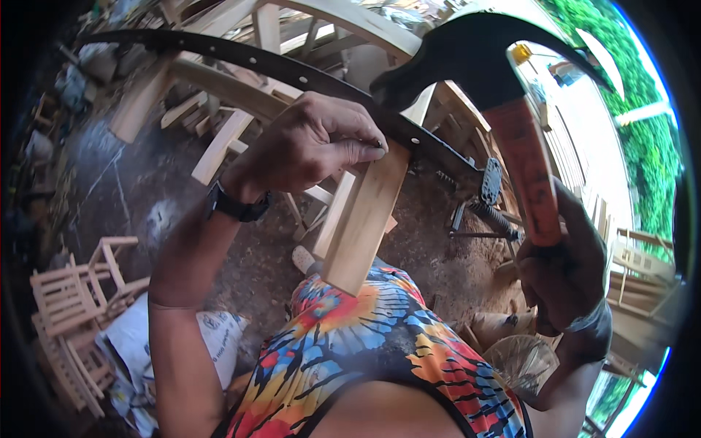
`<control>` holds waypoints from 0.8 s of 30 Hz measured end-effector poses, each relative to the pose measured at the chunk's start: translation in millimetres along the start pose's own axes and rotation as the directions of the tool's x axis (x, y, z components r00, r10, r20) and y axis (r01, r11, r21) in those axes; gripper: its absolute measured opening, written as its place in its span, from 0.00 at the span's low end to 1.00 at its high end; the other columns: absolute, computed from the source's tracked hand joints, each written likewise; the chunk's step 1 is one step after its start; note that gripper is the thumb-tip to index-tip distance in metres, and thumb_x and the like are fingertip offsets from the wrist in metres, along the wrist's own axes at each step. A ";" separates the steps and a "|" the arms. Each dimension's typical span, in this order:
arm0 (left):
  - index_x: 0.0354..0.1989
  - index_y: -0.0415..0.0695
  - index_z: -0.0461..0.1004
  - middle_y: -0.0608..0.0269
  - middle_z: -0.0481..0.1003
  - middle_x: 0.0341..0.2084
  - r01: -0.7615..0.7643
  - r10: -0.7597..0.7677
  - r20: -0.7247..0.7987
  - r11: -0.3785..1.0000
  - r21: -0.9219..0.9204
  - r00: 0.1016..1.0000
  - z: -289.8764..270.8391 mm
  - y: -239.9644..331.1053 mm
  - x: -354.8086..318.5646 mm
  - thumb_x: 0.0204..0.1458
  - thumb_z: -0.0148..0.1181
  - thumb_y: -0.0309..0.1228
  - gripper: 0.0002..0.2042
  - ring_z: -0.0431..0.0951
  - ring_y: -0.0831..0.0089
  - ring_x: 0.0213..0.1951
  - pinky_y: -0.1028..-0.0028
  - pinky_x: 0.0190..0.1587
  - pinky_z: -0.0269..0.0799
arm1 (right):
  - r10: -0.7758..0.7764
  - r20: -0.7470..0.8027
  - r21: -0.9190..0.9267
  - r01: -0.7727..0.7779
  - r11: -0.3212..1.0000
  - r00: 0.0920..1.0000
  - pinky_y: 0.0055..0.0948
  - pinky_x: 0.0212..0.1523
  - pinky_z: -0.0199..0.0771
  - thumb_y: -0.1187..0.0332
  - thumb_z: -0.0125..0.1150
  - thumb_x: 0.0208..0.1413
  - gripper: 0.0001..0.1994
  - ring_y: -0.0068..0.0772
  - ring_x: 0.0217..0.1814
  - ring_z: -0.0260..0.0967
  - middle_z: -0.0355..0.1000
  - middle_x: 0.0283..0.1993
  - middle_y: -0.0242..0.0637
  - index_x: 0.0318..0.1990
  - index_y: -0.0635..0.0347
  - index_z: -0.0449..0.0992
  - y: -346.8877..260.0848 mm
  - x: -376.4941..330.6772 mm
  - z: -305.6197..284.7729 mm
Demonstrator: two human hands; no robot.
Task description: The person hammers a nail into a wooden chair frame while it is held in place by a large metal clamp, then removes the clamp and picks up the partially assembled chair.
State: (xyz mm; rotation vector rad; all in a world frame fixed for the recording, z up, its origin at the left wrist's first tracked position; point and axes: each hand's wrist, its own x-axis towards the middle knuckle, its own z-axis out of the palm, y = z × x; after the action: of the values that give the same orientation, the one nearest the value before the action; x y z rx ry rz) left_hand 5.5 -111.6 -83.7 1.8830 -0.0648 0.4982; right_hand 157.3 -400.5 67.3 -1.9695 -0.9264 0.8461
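My right hand [566,270] grips a claw hammer [520,168] by its orange handle, the black head raised high in front. Between thumb and forefinger, my left hand [314,142] pinches what looks like a small nail [378,144], mostly covered by the fingertips. Just below those fingertips is a flat wooden piece [369,215], pointing toward my body. Behind my left hand runs a long dark metal bar [270,66] with a row of holes, crossing over the wood. A second wooden board [226,87] lies along the bar's left part.
A spring and metal bracket [491,182] are at the bar's right end. Small wooden frames [69,299] and a white sack [219,339] are on the ground at left. A round wire-like guard [522,358] is by my right forearm. Timber [336,18] is stacked at the back.
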 end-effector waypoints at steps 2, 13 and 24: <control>0.37 0.34 0.83 0.57 0.81 0.30 -0.011 0.011 0.024 1.000 0.014 1.000 -0.3 -2.6 0.9 0.56 0.68 0.27 0.08 0.81 0.72 0.33 0.71 0.36 0.75 | -0.044 -0.007 -0.082 0.043 0.996 0.999 0.19 0.26 0.63 0.82 0.60 0.51 0.37 0.13 0.23 0.66 0.73 0.30 0.29 0.72 0.67 0.58 0.9 -9.5 9.2; 0.38 0.33 0.84 0.58 0.83 0.31 -0.094 0.073 0.114 0.978 0.186 0.991 -4.7 0.2 10.9 0.54 0.69 0.23 0.06 0.82 0.75 0.32 0.76 0.33 0.78 | -0.109 -0.033 -0.292 0.095 0.952 0.993 0.22 0.32 0.65 0.81 0.61 0.52 0.35 0.16 0.30 0.66 0.76 0.41 0.33 0.71 0.62 0.63 16.5 -28.2 21.7; 0.35 0.35 0.84 0.54 0.83 0.30 -0.085 0.082 0.033 0.987 0.135 0.996 4.5 -7.0 9.7 0.53 0.69 0.25 0.05 0.83 0.67 0.31 0.70 0.35 0.78 | -0.172 0.006 -0.420 0.159 0.893 0.985 0.27 0.29 0.68 0.79 0.61 0.51 0.38 0.35 0.20 0.74 0.74 0.26 0.45 0.73 0.65 0.59 9.0 -17.9 11.7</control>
State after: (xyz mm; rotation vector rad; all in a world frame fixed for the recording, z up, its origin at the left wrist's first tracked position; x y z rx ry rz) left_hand 17.7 -111.2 -87.6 2.0277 -0.1313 0.5454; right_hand 141.5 -414.9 58.3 -2.2145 -1.3250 0.5462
